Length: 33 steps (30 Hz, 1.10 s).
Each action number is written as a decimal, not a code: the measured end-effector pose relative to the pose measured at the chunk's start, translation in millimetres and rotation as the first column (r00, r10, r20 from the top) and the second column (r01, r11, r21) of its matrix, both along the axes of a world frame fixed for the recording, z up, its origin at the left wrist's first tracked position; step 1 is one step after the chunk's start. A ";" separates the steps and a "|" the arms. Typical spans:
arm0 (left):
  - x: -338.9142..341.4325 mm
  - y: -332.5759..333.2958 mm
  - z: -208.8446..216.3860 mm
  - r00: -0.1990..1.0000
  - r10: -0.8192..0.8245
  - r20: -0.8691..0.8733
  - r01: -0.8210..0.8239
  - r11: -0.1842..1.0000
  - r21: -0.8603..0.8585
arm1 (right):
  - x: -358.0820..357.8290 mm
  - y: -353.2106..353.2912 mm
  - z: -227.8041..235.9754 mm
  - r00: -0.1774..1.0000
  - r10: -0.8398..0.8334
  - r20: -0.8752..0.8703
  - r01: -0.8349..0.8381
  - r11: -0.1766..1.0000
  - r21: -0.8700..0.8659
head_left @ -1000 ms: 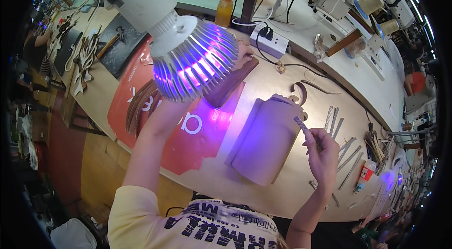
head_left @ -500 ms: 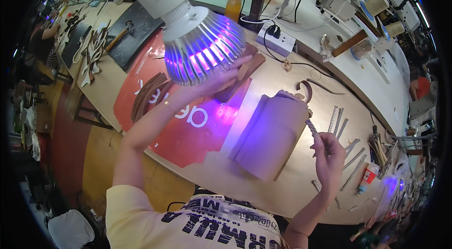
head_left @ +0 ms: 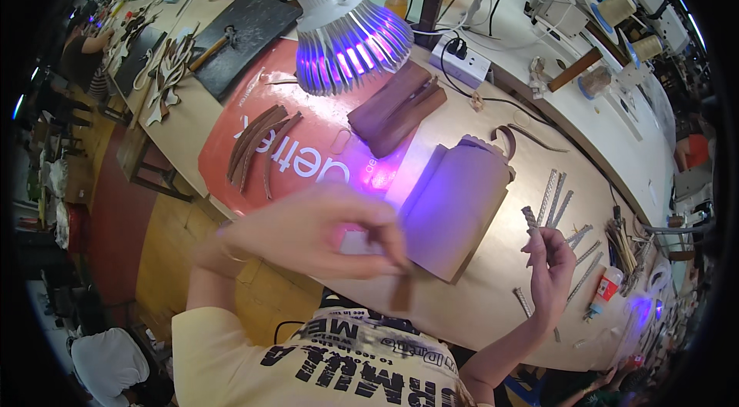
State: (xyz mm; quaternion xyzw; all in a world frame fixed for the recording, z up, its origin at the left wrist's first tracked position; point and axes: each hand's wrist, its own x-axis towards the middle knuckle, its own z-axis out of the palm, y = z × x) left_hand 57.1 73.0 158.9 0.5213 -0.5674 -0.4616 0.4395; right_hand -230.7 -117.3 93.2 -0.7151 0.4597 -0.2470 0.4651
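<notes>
My left hand (head_left: 331, 230) is in front of my body, thumb and fingers pinched on a short brown leather strip (head_left: 401, 291) that hangs down and is blurred. My right hand (head_left: 548, 257) grips a grey braided cord (head_left: 530, 216), whose end sticks up above the fingers. Between the two hands lies a wide brown leather panel (head_left: 454, 211), folded over, its far edge ragged. Beyond my left hand, a stack of dark brown leather pieces (head_left: 396, 108) and several curved brown strips (head_left: 258, 141) rest on a red sheet (head_left: 308, 107) with white lettering.
A ribbed lamp (head_left: 354, 41) casts purple light from above. To the right lie several braided cords (head_left: 550, 195) and a small red-and-white bottle (head_left: 606, 289). A power strip (head_left: 460, 65) with a cable, a hammer (head_left: 212, 49) on a black board, and sewing machines stand farther off.
My left hand has come back from the dark leather stack toward my body, bringing a brown strip. My right hand has moved slightly right with the cord, away from the leather panel.
</notes>
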 end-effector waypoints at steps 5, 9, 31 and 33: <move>-81.1 -74.8 -31.6 0.969 0.061 -0.239 -0.046 0.997 0.066 | -43.8 3.4 5.0 0.988 -0.098 0.117 0.098 0.995 0.003; -93.4 -104.9 -83.9 0.843 0.518 0.145 -0.482 0.847 -0.223 | -69.7 7.8 7.8 0.962 -0.240 0.133 0.240 0.971 0.014; -40.6 -82.6 -152.4 0.712 0.537 -0.452 -0.339 0.827 0.448 | 33.6 -13.1 -39.2 0.974 0.224 -0.036 -0.209 0.948 0.239; -41.6 -78.4 -150.2 0.709 0.515 -0.482 -0.312 0.841 0.441 | 22.0 -6.7 -33.7 0.958 0.268 -0.100 -0.230 0.931 0.283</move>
